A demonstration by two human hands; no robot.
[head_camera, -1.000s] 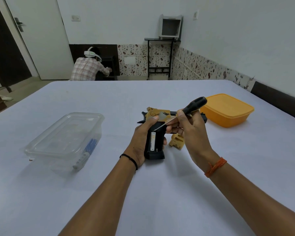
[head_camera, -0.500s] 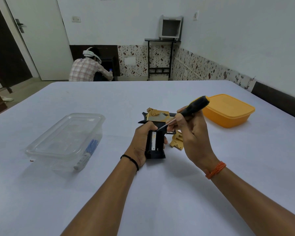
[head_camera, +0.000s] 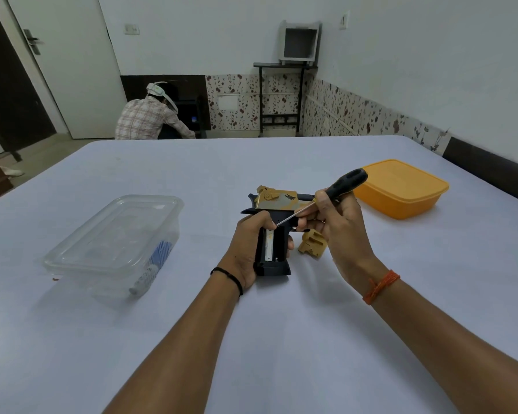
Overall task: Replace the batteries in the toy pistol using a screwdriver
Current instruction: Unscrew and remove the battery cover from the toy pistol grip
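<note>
On the white worktop [head_camera: 281,339] lie one toy pistol [head_camera: 277,228], one screwdriver [head_camera: 326,198], one loose gold cover piece [head_camera: 311,245], and two plastic boxes: a clear lidded container [head_camera: 114,243] at the left with something blue and white inside, and an orange lidded box [head_camera: 401,188] at the right. The room has white walls with a floral tile band low down, a white door at the left, a dark stand carrying a white box in the corner, and a person [head_camera: 150,118] in a checked shirt crouched beyond the worktop. The left hand [head_camera: 248,249] grips the pistol's black grip at the middle of the worktop, its battery bay open upward with one battery [head_camera: 269,245] showing. The right hand [head_camera: 338,228] holds the screwdriver by its black handle, shaft slanting down-left, tip at the top of the bay beside the left thumb.
</note>
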